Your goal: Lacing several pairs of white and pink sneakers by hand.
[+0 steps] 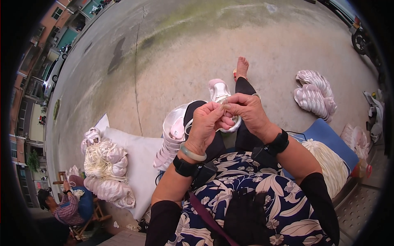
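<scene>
My left hand [207, 123] and my right hand [248, 112] meet over my lap, thumbs and fingertips pinched together. Between them is a thin whitish shoelace end [223, 102], mostly covered by the fingers. A pale lace loop [188, 127] shows beside my left hand. Just beyond the fingertips a pink-and-white shoe upper [219, 89] points away from me; my hands hide its near part. By my left knee stands a stack of nested pale pink shoe uppers [166, 149].
At left, cream laces [100, 162] lie on bundled pink uppers beside a white sheet [141, 153]. At right are stacked uppers [315, 96], a blue board-like surface [330, 137] and a hank of cream laces [326, 162]. Another person [67, 207] sits at far lower left.
</scene>
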`<move>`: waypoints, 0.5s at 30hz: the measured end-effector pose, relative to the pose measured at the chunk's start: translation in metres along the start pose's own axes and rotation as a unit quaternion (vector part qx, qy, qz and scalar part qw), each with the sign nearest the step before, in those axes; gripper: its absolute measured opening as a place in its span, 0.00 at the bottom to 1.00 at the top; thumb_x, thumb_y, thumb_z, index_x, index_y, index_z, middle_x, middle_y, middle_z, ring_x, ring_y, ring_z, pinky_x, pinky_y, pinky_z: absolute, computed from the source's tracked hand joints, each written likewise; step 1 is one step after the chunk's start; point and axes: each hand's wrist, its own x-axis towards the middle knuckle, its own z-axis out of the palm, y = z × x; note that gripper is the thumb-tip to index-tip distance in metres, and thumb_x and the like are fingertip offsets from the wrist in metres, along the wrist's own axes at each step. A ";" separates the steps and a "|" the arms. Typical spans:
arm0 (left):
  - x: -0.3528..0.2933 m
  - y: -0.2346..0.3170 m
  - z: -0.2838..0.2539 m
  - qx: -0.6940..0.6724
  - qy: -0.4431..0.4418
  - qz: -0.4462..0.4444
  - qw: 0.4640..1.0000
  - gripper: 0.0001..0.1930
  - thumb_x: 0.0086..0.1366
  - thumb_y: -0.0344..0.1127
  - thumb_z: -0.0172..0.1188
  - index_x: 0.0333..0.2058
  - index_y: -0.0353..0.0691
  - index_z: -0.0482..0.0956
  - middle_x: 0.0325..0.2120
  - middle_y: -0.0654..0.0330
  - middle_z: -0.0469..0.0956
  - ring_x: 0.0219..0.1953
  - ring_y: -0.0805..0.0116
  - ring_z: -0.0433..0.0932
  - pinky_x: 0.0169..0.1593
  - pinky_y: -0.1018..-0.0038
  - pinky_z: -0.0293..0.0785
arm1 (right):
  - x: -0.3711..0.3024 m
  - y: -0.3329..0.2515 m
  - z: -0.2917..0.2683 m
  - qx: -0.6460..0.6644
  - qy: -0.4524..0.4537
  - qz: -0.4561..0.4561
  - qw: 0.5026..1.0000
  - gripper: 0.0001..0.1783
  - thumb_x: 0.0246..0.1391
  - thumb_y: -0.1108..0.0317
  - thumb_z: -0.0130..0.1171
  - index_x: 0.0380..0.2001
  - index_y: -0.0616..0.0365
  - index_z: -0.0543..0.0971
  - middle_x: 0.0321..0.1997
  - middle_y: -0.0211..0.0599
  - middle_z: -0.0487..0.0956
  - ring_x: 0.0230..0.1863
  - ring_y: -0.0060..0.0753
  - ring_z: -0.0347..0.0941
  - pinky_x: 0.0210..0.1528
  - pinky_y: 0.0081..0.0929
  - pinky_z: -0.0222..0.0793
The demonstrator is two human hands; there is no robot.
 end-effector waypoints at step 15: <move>-0.020 0.003 -0.008 0.268 0.018 0.139 0.953 0.31 0.49 0.24 0.58 0.53 0.31 0.59 0.39 0.57 0.73 0.40 0.73 0.72 0.43 0.81 0.68 | -0.015 0.001 0.036 -0.010 -0.020 0.010 1.000 0.06 0.49 0.72 0.59 0.29 0.65 0.78 0.25 0.26 0.75 0.27 0.13 0.67 0.28 0.12 0.64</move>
